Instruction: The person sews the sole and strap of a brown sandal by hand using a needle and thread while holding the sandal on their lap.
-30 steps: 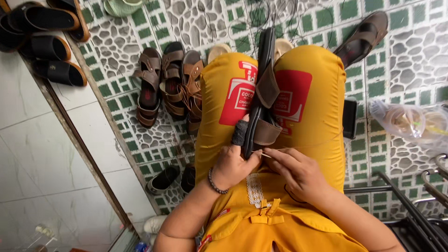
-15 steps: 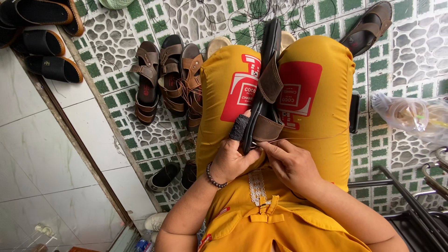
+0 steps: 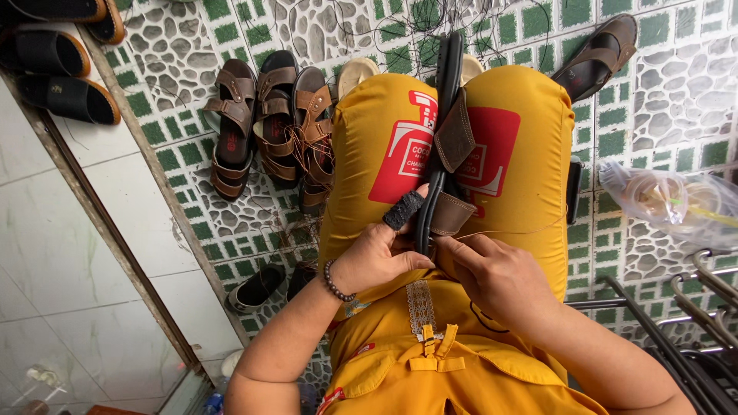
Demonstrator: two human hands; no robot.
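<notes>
Floor (image 3: 676, 84) of green squares and grey pebble-pattern tiles; brown strapped sandals (image 3: 265, 127) lie in a row on it, left of the yellow-clad knees; one more brown sandal (image 3: 596, 58) top right; clear plastic bag (image 3: 669, 201) at right; dark sandals (image 3: 58, 73) on the white tile step (image 3: 92, 230) at left.

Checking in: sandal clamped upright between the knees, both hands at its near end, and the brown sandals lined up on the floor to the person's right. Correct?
Not quite. The head view shows the brown sandals on the person's left side. The sandal is between the knees, with the left hand and right hand at its near end.
</notes>
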